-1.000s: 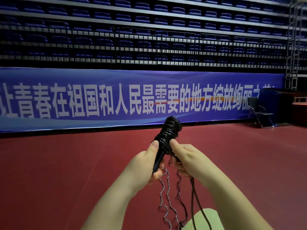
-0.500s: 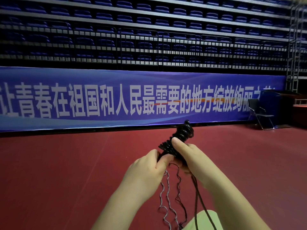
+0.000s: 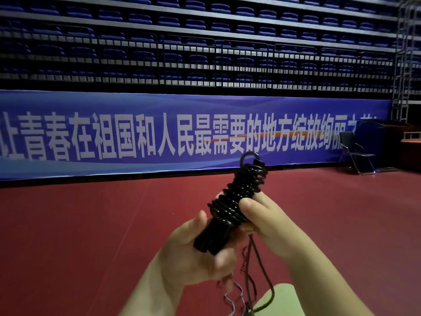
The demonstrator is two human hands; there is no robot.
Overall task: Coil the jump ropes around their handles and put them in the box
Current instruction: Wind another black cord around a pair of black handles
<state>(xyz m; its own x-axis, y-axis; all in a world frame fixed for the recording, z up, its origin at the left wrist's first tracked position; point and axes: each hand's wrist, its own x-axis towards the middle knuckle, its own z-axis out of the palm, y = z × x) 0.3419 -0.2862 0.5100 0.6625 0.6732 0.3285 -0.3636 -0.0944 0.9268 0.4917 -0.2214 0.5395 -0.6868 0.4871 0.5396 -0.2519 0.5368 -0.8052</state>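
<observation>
Centre frame: black plastic jump-rope handles [image 3: 213, 236], wound with glossy black cord [image 3: 239, 195] | left hand [image 3: 196, 252] grips handles | right hand [image 3: 268, 222] pinches coil | coil longer than before, tail [image 3: 252, 270] remains | box unseen.

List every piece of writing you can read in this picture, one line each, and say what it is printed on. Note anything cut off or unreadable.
"青春在祖国和人民最需要的地方绽放绚丽": white characters on the blue banner along the foot of the stands.
Its first character is cut off by the picture's left edge; the last few are hidden behind the folding chair and lectern, so unreadable.
Jump rope handles: no writing shows.
</observation>
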